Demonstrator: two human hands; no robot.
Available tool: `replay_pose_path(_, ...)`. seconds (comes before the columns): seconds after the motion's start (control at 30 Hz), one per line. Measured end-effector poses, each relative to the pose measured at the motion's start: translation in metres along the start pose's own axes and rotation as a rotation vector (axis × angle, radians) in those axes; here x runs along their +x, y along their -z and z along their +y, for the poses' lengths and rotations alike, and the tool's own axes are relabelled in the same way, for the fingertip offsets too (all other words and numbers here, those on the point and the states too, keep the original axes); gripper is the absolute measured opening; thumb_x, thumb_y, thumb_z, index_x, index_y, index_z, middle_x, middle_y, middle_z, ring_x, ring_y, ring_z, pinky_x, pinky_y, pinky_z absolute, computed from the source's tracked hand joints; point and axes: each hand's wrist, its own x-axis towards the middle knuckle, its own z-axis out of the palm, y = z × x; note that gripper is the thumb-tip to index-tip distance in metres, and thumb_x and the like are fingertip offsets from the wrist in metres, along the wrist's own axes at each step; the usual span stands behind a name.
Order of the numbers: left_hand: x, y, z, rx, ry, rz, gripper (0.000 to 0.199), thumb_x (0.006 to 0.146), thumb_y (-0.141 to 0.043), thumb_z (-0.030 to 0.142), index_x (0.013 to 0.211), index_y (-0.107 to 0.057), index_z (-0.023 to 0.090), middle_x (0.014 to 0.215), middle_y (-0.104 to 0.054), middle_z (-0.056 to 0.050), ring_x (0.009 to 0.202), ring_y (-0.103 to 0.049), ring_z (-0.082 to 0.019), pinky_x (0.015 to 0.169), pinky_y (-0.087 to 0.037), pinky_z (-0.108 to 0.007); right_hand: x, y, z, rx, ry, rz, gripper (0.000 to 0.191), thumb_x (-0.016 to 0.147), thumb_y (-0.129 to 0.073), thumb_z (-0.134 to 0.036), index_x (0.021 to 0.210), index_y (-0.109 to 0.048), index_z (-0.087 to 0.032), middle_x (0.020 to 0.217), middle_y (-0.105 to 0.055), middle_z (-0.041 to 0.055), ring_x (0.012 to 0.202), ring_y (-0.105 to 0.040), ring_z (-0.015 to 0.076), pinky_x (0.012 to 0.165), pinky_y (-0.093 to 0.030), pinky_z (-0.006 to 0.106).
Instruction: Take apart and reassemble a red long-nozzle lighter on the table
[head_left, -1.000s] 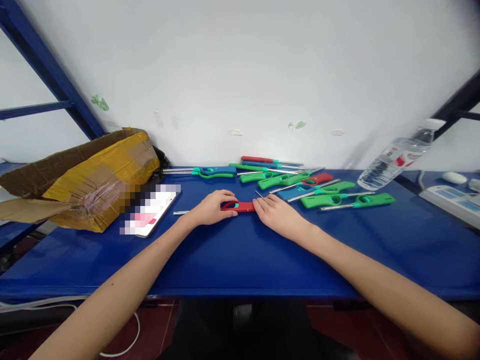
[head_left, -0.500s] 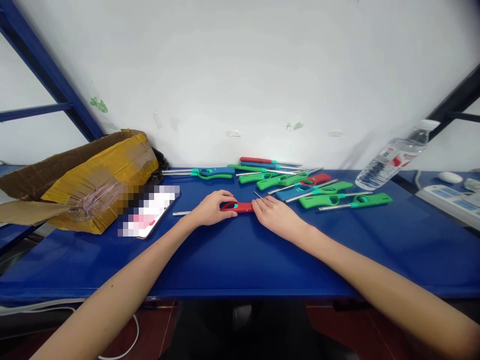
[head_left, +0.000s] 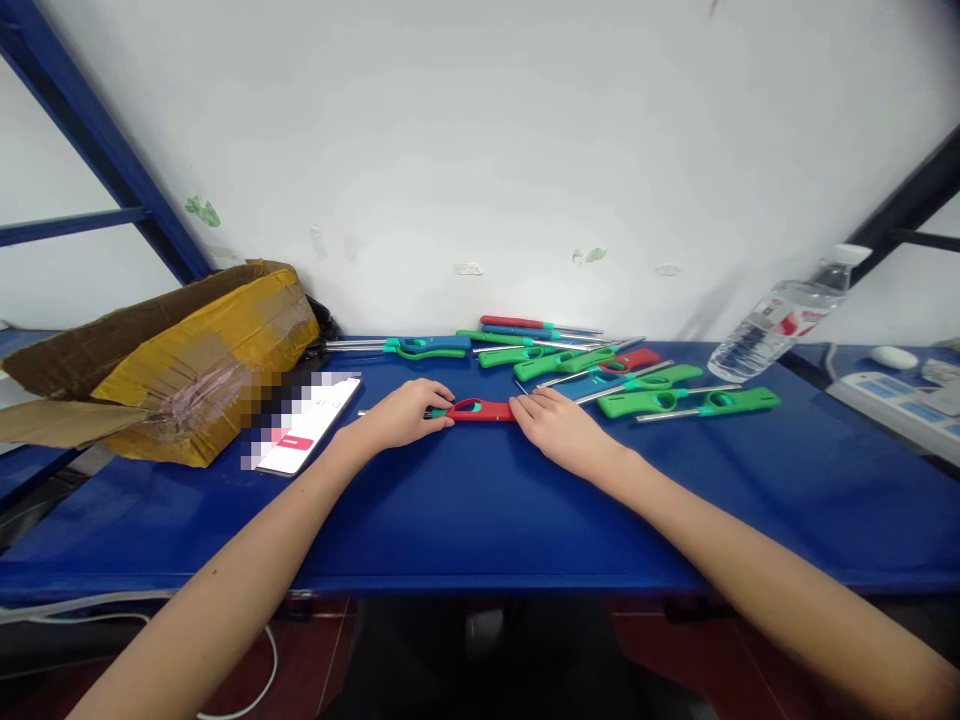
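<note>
A red gas lighter [head_left: 489,411] with a long metal barrel lies sideways on the blue table. My left hand [head_left: 409,412] is closed around its barrel end, by the teal collar, and hides most of the barrel. At the handle's right end, the fingers of my right hand [head_left: 553,424] are bent and pressed together. A thin metal piece [head_left: 520,387] sticks out from between them; what it belongs to is hidden. Whether these fingers also grip the red handle I cannot tell. Several green lighters [head_left: 649,402] lie just beyond my right hand.
At the back left, a blue-and-green lighter [head_left: 431,346] points left. Red and blue lighters [head_left: 514,322] lie along the wall. On the left are a taped carton [head_left: 217,350] and a phone [head_left: 311,430]. A water bottle [head_left: 776,320] leans at the right, near a white device [head_left: 900,400].
My left hand has slid left along the red lighter, from the trigger loop towards the barrel, uncovering the loop. The right hand stays at the handle end, shifted slightly right.
</note>
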Motion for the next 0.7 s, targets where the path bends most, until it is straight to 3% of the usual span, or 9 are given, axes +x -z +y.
replay_pose_path(0.2, 0.002, -0.007, -0.001, -0.039, -0.002, 0.053, 0.023, 0.086, -0.067, 0.031, 0.102, -0.077, 0.020, 0.117, -0.070, -0.009, 0.103, -0.066, -0.026, 0.092, -0.050, -0.038, 0.003, 0.000, -0.002, -0.080, 0.032, 0.020, 0.025, 0.088, -0.047, 0.003, 0.108, -0.062, 0.001, 0.089, -0.070, 0.0163, 0.081, -0.067, 0.0238, 0.083, -0.049, 0.035)
replay_pose_path(0.47, 0.003, -0.012, -0.008, -0.069, -0.008, 0.088, 0.020, 0.083, -0.069, 0.032, 0.098, -0.079, 0.021, 0.114, -0.071, -0.008, 0.102, -0.067, -0.026, 0.092, -0.051, -0.037, 0.005, 0.006, -0.005, -0.096, 0.014, 0.020, 0.023, 0.087, -0.042, 0.005, 0.093, -0.063, -0.004, 0.079, -0.066, 0.0118, 0.072, -0.064, 0.0221, 0.077, -0.049, 0.034)
replay_pose_path(0.7, 0.002, -0.013, -0.006, -0.089, 0.036, 0.092, 0.022, 0.083, -0.068, 0.038, 0.096, -0.079, 0.023, 0.114, -0.072, -0.007, 0.104, -0.067, -0.027, 0.093, -0.051, -0.038, 0.005, 0.006, -0.005, -0.033, -0.019, -0.020, 0.027, 0.088, -0.041, 0.005, 0.099, -0.064, -0.003, 0.084, -0.068, 0.0146, 0.078, -0.066, 0.0238, 0.082, -0.048, 0.035)
